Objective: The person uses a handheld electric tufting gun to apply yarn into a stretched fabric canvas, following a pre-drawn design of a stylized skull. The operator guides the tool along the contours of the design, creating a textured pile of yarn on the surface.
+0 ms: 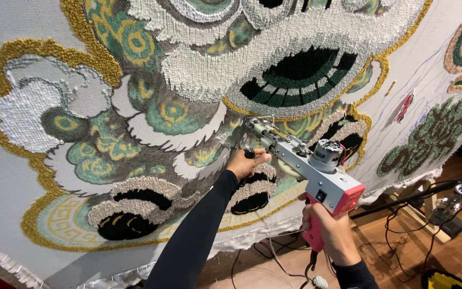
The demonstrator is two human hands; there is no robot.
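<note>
A tufting gun is held between both hands, its needle end pressed against the tufted cloth just below the dark mouth shape of the pattern. The pink grip at the gun's rear is clasped in the right hand, fingers wrapped tight around it, while the black front handle beneath the barrel is gripped by the left hand, closed in a fist right beside the cloth. Cables are seen on the wooden floor below.
</note>
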